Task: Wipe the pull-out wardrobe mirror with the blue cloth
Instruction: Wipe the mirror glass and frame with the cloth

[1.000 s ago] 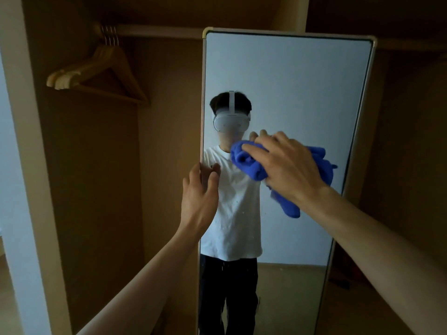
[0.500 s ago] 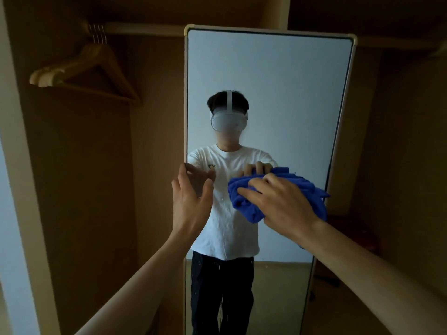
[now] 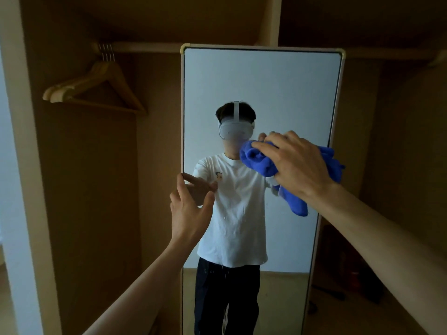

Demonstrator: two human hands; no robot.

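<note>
Two hands are up at the mirror. Starting at ten o'clock in our view, a few wooden hangers hang bare from the rail inside the wardrobe. Some dark things on its floor at four o'clock are too dim to name.

Our left hand is open, fingers straight and spread, at the nine o'clock edge of the mirror. We cannot tell whether it touches the frame. We judge the mirror stiff, smooth, breakable and likely to shift on its slide, so that edge is where to steady it.

At three o'clock on the glass, the cloth looks soft, light and bunched. Our right hand curls over the wad and presses it to the glass, with a tail hanging at five o'clock.
</note>
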